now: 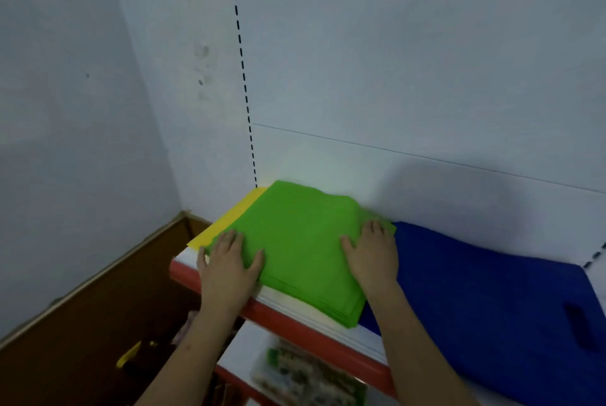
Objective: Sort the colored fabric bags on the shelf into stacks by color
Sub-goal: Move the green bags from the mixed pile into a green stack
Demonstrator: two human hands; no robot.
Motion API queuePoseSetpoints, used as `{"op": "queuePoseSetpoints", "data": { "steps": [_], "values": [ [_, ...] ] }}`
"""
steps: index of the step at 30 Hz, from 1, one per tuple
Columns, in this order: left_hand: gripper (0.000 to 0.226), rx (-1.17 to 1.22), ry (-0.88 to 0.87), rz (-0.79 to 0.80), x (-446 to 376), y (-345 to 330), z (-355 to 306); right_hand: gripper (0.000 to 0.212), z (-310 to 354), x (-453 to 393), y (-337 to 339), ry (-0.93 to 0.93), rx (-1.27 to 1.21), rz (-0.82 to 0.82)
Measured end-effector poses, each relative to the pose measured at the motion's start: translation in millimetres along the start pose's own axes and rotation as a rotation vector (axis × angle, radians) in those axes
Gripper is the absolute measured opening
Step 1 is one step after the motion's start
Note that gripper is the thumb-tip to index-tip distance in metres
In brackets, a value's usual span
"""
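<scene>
Both forearms reach forward and up from the bottom of the view, bare to the elbow. Left hand point(228, 266) lies palm down on the near left edge of the stack of bright green folded fabric bags point(305, 248); fingers straight and spread, thumb splayed right across the green cloth, little finger hanging off the left side of the stack. It presses flat, nothing gripped. Right hand point(372, 254) lies palm down on the right part of the same stack, fingers extended toward the back wall, thumb angled left; fingertips reach the stack's far right corner. Also flat, gripping nothing.

Green stack sits at the left end of the white shelf with a red-orange front edge point(295, 323), several layers visible at its near corner, which overhangs slightly. Under it, showing along its left side, a flat yellow fabric bag point(226, 218). Just beside it on the right, touching or slightly under its right edge, a pile of dark blue fabric bags point(475, 294) with a cut-out handle slot toward the far right.

Behind: pale back panel with a column of dark slots point(242, 77). Below the shelf, a lower shelf holds a clear packet with green contents point(305, 376), too blurred to identify. No legible writing or labels anywhere.
</scene>
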State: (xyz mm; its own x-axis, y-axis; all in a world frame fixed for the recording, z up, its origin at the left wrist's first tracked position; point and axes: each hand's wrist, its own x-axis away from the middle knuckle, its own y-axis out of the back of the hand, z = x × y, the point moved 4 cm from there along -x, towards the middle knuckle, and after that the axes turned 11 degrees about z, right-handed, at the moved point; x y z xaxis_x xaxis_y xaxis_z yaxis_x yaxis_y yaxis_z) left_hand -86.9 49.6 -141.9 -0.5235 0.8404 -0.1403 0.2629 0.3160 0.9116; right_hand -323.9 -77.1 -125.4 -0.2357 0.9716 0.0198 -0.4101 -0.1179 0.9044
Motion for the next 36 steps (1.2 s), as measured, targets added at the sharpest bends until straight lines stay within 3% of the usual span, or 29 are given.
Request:
{"op": "queuePoseSetpoints", "data": {
  "steps": [5, 8, 10, 13, 16, 19, 22, 25, 28, 31, 36],
  "values": [
    [0.038, 0.075, -0.156, -0.095, -3.9, -9.1, -4.0, 0.040, 12.1, 3.1, 5.9, 0.128, 0.061, -0.065],
    [0.027, 0.144, -0.255, -0.053, -5.8, -2.9, -9.6, 0.027, 19.1, 10.2, 8.4, 0.134, 0.082, -0.071],
    [0.019, 0.312, -0.324, 0.004, -5.9, 5.8, -12.9, 0.029, 23.1, 21.3, 17.3, 0.124, -0.017, -0.109],
    [0.019, 0.730, -0.393, 0.052, 8.7, 34.6, -23.1, 0.023, 27.7, 55.1, 44.6, 0.145, -0.339, -0.186],
    [0.029, 1.255, -0.359, 0.329, 23.9, 52.7, -42.1, 0.028, 18.7, 90.9, 71.7, 0.118, -0.772, -0.144],
    [0.044, 1.446, -0.334, 0.568, 28.2, 46.8, -60.4, 0.037, -6.9, 122.6, 89.2, 0.059, -1.245, -0.143],
    [0.049, 1.473, -0.322, 0.731, 38.4, 34.2, -85.2, 0.035, -41.1, 153.0, 99.3, -0.014, -1.468, -0.231],
    [0.028, 1.510, -0.357, 0.827, 65.9, 28.3, -121.8, 0.038, -75.0, 192.2, 108.5, -0.049, -1.565, -0.353],
    [0.021, 1.350, -0.511, 0.764, 104.9, 25.1, -159.5, 0.034, -118.2, 242.0, 129.2, -0.103, -1.563, -0.581],
    [0.046, 1.212, -0.702, 0.725, 144.2, 13.7, -199.3, 0.038, -169.8, 294.4, 153.5, -0.168, -1.423, -0.763],
    [0.077, 1.128, -0.785, 0.804, 231.1, -12.9, -275.4, 0.051, -261.3, 397.6, 187.5, -0.313, -1.215, -0.986]
  ]
}}
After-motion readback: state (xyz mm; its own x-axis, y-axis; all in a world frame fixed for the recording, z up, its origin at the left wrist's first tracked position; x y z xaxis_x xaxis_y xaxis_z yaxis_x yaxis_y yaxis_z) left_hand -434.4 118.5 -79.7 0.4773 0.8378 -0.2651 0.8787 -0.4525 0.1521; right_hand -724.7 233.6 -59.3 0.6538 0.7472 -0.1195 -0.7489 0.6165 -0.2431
